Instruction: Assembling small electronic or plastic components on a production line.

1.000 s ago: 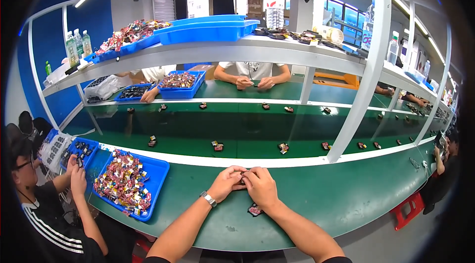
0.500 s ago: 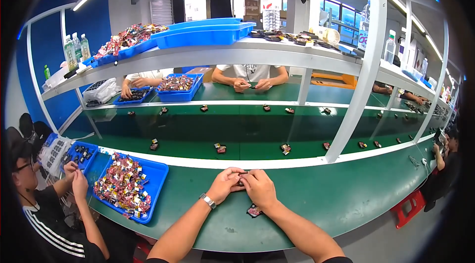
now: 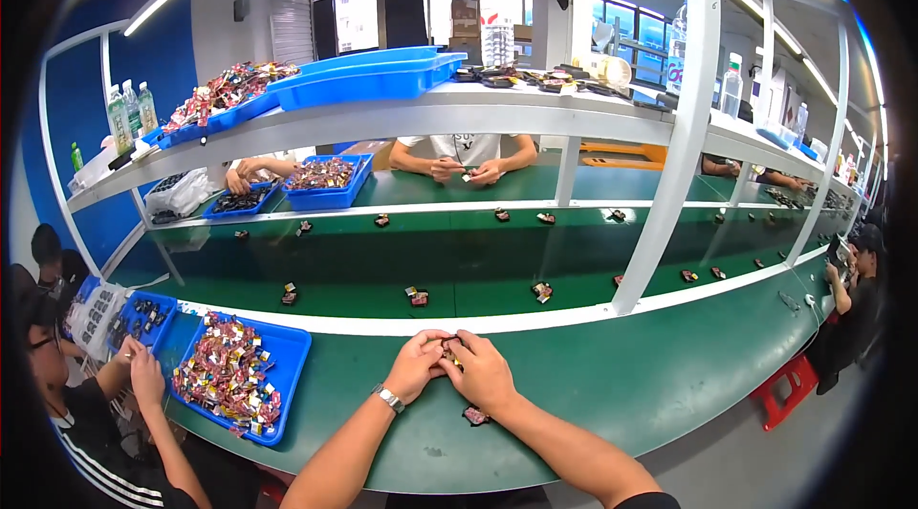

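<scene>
My left hand, with a metal-band watch on its wrist, and my right hand meet above the near green table. Their fingers are closed around a small dark electronic part showing a bit of red and yellow. Most of it is covered by fingers and thumbs. Just below my right hand, another small part, black with a reddish label, lies on the tabletop.
At left, a blue tray holds a heap of red, white and yellow pieces, beside a seated co-worker. Small parts lie spaced along the green belt ahead. A white shelf post rises at right front.
The whole view has shifted slightly, with things now further left. My fingers have moved on the part, and some yellow now shows between them. Both hands keep hold of it.
</scene>
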Demonstrator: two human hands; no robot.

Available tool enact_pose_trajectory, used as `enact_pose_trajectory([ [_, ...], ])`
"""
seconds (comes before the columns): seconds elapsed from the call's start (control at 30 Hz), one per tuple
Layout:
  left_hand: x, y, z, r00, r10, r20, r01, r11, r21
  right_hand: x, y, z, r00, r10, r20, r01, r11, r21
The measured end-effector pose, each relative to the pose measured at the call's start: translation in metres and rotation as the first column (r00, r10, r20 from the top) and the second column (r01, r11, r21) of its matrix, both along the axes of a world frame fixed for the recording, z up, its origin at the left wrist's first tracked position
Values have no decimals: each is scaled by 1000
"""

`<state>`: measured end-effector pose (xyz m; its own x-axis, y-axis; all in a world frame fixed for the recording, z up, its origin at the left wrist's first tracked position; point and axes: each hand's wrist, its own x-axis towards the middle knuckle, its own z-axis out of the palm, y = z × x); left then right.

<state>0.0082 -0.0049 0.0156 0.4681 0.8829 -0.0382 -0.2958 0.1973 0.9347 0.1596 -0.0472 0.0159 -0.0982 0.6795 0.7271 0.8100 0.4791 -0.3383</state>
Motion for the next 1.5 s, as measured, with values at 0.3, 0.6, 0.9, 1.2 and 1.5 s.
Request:
enact_pose_trajectory([
  [0.3,-6,0,0,985,-3,170,5,1000,-14,32,78,10,988,-69,-135,54,992,-114],
  [0.6,-8,4,0,995,-54,80,50,997,51,86,114,-1,956,-292,-14,289,952,-102],
  [0.9,-5,3,3,997,-67,35,66,997,30,174,103,-6,758,-652,-2,577,673,-463],
  [1.2,-5,5,-4,995,-95,22,94,995,26,124,52,-8,961,-45,-273,4,989,-149],
  [1.5,-20,15,-15,926,-374,40,376,925,-46,47,-6,44,911,403,-89,-402,817,-412],
])
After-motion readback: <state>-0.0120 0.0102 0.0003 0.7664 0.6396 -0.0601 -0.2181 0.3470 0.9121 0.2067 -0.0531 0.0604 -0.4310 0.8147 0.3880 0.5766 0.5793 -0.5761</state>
